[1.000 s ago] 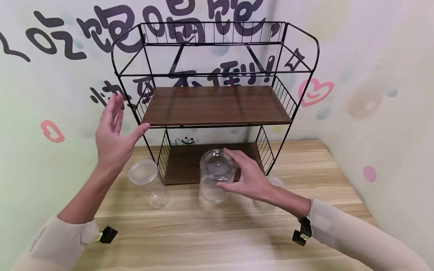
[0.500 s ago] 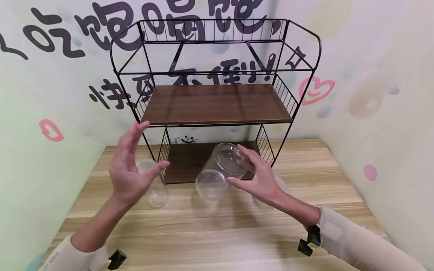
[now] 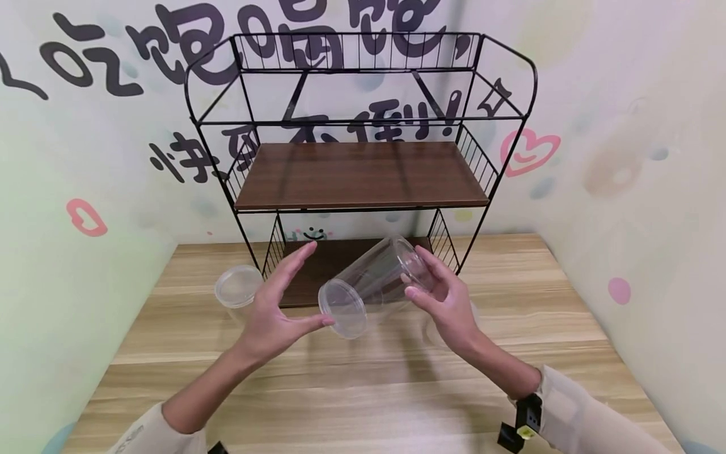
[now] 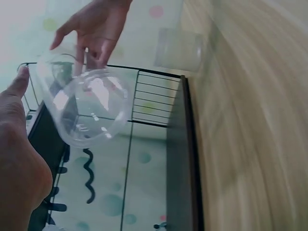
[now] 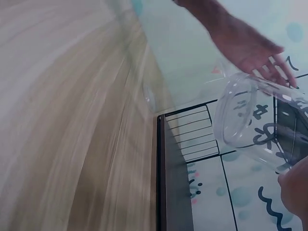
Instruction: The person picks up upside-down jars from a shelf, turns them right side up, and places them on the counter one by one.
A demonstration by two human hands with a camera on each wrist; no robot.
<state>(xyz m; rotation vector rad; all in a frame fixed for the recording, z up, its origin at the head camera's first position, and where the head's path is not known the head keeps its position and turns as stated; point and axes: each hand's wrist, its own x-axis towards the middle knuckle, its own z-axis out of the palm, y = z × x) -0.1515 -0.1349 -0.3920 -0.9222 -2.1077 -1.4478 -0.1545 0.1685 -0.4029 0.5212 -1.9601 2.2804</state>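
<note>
A clear plastic jar is held tilted in the air before the rack's lower shelf. My right hand grips its upper right end, fingers and thumb curled round it. The other end, with a pale rimmed disc like a lid, points down and left. My left hand is spread beside that end, its thumb tip close to the rim; contact is unclear in the head view. In the left wrist view a gap shows between my left hand and the jar.
A black wire rack with brown boards stands against the patterned wall. A lidded clear jar stands on the wooden table at left, partly behind my left hand. Another clear jar is mostly hidden behind my right hand.
My right hand has lifted the jar off the table and tipped it toward lying on its side. My left hand has come down and right, from beside the rack to the jar's lower end.
</note>
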